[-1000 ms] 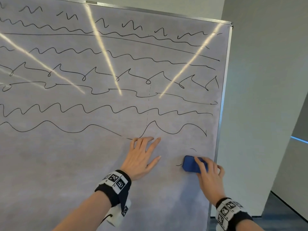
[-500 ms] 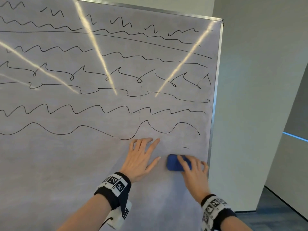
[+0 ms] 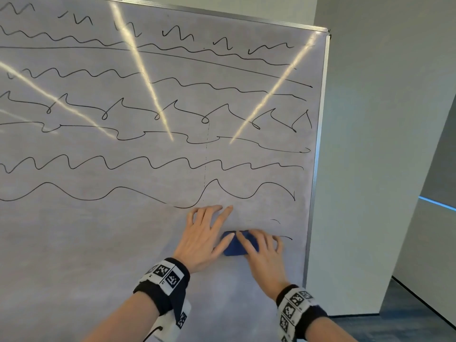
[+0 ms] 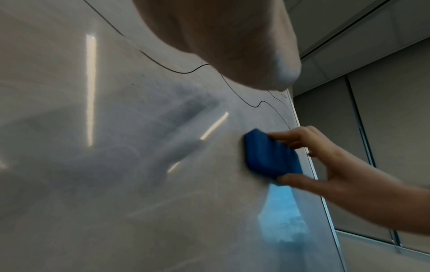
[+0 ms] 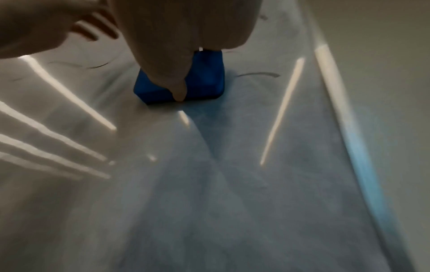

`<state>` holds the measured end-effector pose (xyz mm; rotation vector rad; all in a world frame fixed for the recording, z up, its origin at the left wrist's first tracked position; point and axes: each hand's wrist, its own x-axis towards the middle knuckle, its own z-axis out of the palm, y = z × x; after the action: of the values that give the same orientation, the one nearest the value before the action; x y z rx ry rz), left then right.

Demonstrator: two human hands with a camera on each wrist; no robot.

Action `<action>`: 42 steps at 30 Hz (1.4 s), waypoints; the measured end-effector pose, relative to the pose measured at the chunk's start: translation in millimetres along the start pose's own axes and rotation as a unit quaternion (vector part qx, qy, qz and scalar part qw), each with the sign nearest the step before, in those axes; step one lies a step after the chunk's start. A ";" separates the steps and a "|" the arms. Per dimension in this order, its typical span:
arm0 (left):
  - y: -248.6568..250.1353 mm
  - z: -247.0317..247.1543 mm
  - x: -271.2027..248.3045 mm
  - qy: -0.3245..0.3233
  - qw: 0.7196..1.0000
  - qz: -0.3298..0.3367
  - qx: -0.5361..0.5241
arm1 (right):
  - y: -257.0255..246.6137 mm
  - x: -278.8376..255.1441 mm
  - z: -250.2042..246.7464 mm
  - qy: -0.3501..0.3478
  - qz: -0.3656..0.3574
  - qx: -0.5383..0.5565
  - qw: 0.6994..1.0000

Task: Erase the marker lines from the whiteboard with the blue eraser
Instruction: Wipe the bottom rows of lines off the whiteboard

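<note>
Whiteboard (image 3: pixel 98 243) lower half wiped, wavy marker lines (image 3: pixel 148 164) fill upper frame | right hand (image 3: pixel 264 253) grips blue eraser (image 3: pixel 233 246) lower right, short strokes remain | left hand (image 3: pixel 202 238) flat, fingers spread

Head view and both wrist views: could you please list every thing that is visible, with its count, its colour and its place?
whiteboard: one, pale grey with a metal frame, fills most of the head view.
marker lines: several wavy rows, black, across the upper board; a few short remnants right of the eraser.
blue eraser: one, blue, flat on the lower right of the board.
wall: pale grey, right of the board.
wrist bands: two, black and white patterned, one on each wrist.
left hand: fingers spread flat on the board, left of the eraser.
right hand: grips the eraser.
</note>
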<state>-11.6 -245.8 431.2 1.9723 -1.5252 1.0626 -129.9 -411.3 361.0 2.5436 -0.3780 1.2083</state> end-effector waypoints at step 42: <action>14.0 12.3 33.6 0.012 0.999 0.031 -0.033 | 44.2 55.7 -36.8 0.082 0.248 0.069 0.963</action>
<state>-17.6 -279.7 448.2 1.8717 -1.5984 1.0435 -137.6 -444.1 433.7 2.5162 -0.9631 1.6571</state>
